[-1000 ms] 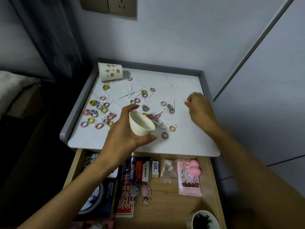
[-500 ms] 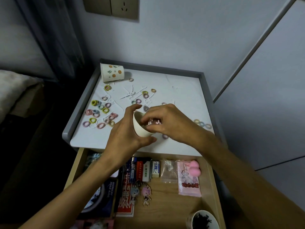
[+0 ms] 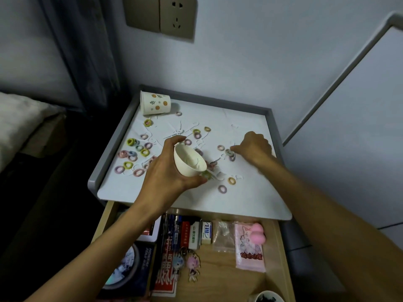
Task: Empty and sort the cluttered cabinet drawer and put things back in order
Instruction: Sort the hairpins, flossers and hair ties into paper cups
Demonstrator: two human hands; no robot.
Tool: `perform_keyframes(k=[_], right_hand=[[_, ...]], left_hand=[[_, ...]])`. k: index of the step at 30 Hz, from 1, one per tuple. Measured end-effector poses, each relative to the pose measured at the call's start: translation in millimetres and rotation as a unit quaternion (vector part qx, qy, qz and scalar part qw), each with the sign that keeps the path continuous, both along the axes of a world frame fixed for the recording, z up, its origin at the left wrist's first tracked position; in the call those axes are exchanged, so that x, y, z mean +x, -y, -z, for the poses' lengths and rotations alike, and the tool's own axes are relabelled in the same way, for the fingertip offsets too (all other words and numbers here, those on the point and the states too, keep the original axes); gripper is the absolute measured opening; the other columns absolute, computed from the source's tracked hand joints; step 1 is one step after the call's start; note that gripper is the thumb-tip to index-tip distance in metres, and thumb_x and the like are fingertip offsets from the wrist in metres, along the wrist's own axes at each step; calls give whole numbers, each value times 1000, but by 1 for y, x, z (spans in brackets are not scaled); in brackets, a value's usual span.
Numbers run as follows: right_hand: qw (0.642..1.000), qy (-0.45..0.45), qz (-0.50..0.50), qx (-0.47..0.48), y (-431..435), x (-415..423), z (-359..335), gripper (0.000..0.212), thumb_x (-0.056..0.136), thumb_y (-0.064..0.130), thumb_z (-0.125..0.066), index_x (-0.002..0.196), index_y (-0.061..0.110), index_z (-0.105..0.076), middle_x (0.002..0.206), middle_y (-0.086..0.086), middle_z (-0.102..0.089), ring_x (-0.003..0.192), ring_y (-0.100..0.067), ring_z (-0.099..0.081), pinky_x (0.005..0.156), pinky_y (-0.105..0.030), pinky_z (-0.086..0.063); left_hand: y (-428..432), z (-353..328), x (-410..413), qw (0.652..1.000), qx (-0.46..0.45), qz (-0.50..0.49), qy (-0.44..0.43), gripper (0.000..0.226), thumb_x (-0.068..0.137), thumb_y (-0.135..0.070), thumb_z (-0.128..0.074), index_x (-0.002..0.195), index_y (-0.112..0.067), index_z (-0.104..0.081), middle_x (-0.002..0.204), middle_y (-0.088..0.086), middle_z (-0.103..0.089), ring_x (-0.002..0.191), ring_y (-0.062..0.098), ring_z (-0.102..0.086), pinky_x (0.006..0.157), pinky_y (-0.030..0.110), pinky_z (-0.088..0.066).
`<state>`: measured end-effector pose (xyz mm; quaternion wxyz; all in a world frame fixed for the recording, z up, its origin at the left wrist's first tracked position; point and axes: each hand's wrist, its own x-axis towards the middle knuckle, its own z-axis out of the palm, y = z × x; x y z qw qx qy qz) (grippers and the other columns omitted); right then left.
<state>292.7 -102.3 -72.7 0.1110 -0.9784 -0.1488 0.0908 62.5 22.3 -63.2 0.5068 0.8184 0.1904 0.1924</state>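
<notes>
Head view: white cup [image 3: 189,160] clasped in left hand [image 3: 164,173]; right hand [image 3: 254,147] grip unclear.

- The left hand [image 3: 168,171] and left forearm [image 3: 104,247] are seen bare to the frame's edge.
- The right hand [image 3: 254,147] and right forearm [image 3: 316,203] are likewise shown bare.

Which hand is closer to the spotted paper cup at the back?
Left. The left hand, holding a white cup, is in front of the spotted cup; the right hand is farther, off to its right.
</notes>
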Motion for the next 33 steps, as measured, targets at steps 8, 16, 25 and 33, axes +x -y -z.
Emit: perform_keyframes(k=[8, 16, 25, 33], right_hand=[[994, 25, -49, -91, -15, 12, 8, 13, 95, 16, -57, 86, 8, -55, 85, -9, -56, 76, -26, -55, 65, -30, -39], [994, 51, -95, -13, -23, 80, 2, 17, 91, 17, -63, 90, 2, -70, 104, -17, -66, 92, -33, -63, 77, -36, -52], [997, 21, -66, 20, -35, 85, 16, 21, 88, 21, -72, 102, 5, -71, 109, -16, -69, 101, -31, -63, 77, -29, -44], [976, 81, -142, -144, -26, 54, 19, 16, 97, 10, -54, 111, 3, -58, 112, -17, -62, 100, -31, -60, 73, -31, -42]], left_hand=[[-12, -5, 2, 1000, -7, -4, 8, 94, 61, -31, -92, 138, -34, -38, 104, -24, -54, 94, 1, -57, 71, 14, -46], [-29, -7, -1, 999, -14, -32, 14, 94, 59, -35, -91, 135, -38, -37, 109, -17, -54, 98, 11, -58, 72, 22, -48], [-30, -9, 0, 1000, -4, -28, 3, 94, 61, -36, -91, 137, -38, -36, 109, -16, -55, 102, 16, -57, 78, 35, -54], [-27, -8, -3, 1000, -11, -26, 3, 93, 61, -33, -91, 137, -37, -37, 105, -22, -52, 98, 12, -57, 72, 26, -50]])
